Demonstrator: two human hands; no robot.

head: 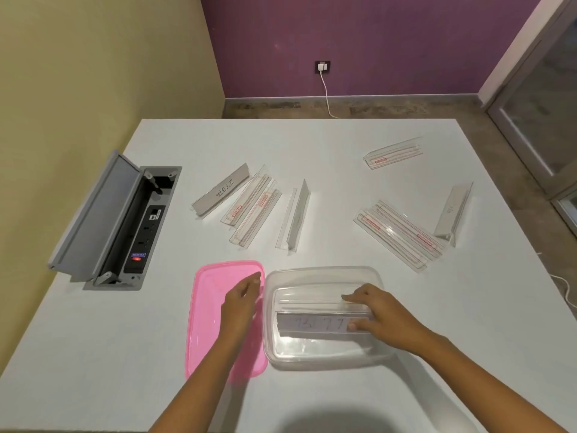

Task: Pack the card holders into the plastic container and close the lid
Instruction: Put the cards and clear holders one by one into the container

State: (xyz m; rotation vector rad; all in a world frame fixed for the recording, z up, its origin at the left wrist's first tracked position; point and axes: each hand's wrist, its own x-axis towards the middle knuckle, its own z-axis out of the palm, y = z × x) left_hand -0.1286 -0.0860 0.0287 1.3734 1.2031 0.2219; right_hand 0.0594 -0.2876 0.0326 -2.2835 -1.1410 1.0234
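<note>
Clear plastic formed the container (324, 354) at the lower centre of the frame, where one card holder (315, 325) was pinched at its right end between the thumb and fingers of the right hand (379, 314), inside the container walls. More holders could be made out behind it in the container, though their number could not be told. A pink lid (212, 323) was seen flat just to the left of the container, and the left hand (242, 300) was held over its right part with fingers loosely extended and nothing gripped. Loose card holders were scattered across the white table (93, 354) in the middle of the frame: a group at centre left (249, 204), one marked "ZEBRA" (220, 192), and others at the right (399, 234). An opened socket box (125, 220) was set into the table at the left. A purple wall (343, 42) with an outlet (322, 66) was visible at the top, and a yellow wall (93, 57) at the upper left.
</note>
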